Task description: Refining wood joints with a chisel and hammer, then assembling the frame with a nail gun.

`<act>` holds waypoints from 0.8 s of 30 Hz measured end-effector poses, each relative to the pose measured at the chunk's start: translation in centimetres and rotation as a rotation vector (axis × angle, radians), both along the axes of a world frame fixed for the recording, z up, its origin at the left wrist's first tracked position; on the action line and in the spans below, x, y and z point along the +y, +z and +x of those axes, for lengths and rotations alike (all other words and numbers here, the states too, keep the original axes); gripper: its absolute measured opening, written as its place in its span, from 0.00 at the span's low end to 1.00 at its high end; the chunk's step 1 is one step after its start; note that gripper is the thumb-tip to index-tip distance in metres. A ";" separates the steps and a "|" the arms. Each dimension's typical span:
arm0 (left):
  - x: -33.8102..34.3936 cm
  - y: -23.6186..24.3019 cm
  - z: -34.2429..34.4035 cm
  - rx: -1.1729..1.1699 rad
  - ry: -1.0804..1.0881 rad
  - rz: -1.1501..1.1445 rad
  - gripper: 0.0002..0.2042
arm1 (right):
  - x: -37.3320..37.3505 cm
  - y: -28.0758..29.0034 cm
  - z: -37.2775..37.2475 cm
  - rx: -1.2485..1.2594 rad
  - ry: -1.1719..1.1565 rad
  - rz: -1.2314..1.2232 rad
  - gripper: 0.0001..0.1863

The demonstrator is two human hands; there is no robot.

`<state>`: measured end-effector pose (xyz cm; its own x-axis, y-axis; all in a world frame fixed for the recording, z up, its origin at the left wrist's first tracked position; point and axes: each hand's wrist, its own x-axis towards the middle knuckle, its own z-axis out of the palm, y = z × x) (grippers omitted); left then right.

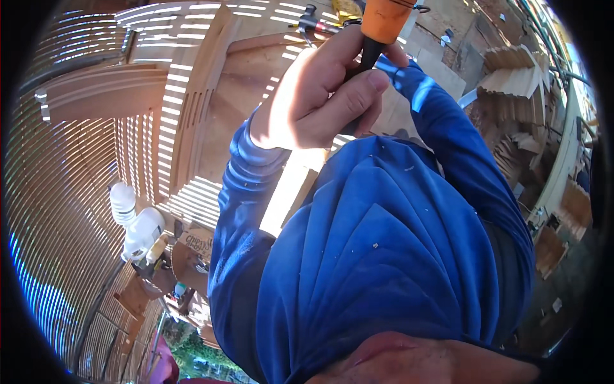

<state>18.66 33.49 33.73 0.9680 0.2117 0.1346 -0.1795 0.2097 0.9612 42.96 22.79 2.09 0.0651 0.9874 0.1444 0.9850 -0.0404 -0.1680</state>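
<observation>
Orange tool (pixel 386 22): at the top edge, partly cut off by it; its black neck (pixel 371 54) points down into the left hand; a thin dark loop (pixel 421 9) sits at its right side
Left hand (pixel 323 96): clamped on the black neck, thumb in front, fingers curled round; sunlight whitens its back
Right hand (pixel 398 56): just beside the neck, mostly hidden; cannot tell whether it grips
Shirt (pixel 384 256): blue, long-sleeved, with pale specks; fills the lower middle
Hammer-like tool (pixel 310 24): dark head, some red; lies left of the orange tool, beyond the left hand
Boards (pixel 118 93): at the left, grooved, crossed nearby by stripes of light
Wood pieces (pixel 511 83): at the right, stacked, with jagged ends
White jugs (pixel 144 233): two, at the lower left; a printed carton (pixel 197 242) stands near them
Greenery (pixel 198 349): at the bottom left, beside a maroon cloth (pixel 165 363)
</observation>
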 end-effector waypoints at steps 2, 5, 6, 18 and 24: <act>0.0 0.0 -0.6 -0.012 -0.070 -0.064 0.16 | -1.3 0.3 0.3 0.005 0.127 0.083 0.22; -0.2 0.0 -0.6 -0.017 -0.173 -0.181 0.16 | -2.3 1.4 2.1 -0.006 0.316 0.218 0.20; -0.2 0.0 -0.8 -0.047 -0.188 -0.200 0.16 | -2.8 1.9 2.0 0.001 0.385 0.259 0.20; -0.5 -1.3 -1.4 -0.156 -0.115 -0.267 0.11 | -12.5 19.4 -4.5 0.948 -0.432 -0.247 0.12; -0.5 -1.4 -0.9 -0.165 -0.153 -0.275 0.10 | -15.7 22.8 -6.6 1.152 -0.628 -0.150 0.10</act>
